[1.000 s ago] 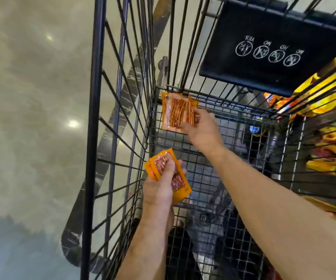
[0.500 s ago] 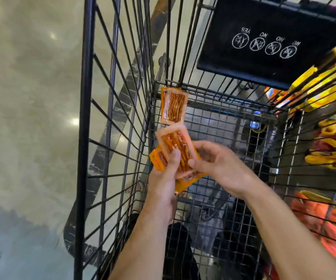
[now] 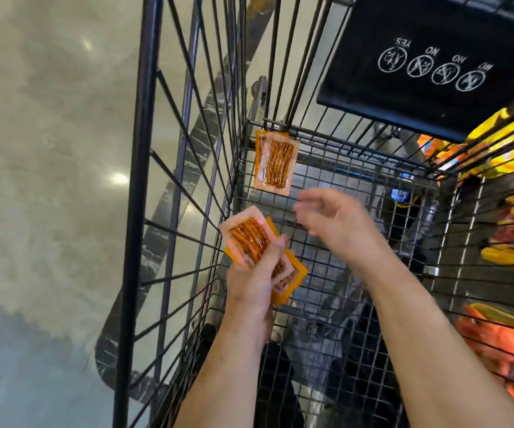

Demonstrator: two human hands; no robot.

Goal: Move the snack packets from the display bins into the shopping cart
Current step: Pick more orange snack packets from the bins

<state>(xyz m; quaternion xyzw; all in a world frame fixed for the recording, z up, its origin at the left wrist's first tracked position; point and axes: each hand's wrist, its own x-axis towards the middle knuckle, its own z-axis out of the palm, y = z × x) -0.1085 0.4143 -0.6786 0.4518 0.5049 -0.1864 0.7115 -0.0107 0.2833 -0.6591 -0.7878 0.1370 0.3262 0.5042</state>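
**Peel the top packet off the stack and lay it low in the cart**

The left hand [image 3: 251,282] holds the stacked packets [image 3: 248,237] inside the shopping cart [image 3: 144,180], just above its wire floor. The thumb is curled over the top one and the fingers are wrapped beneath. At least two orange packets of red sticks are fanned in this grip.

The right hand [image 3: 339,225] hovers just beside them. It is motion-blurred, with fingers that look loosely spread and pinch nothing. A lone packet [image 3: 273,163] lies flat in the far left corner of the floor, under the black seat flap [image 3: 435,50].

The step appears to be dealing the held packets down one by one:
- Pinch only the top packet by its sealed edge.
- Ease the left thumb so the packet slides free without dragging the one beneath.
- Set it flat beside the lone packet rather than dropping it, since slim packets could tilt through the wire gaps.

More yellow bags [image 3: 509,149] show through the right wall.
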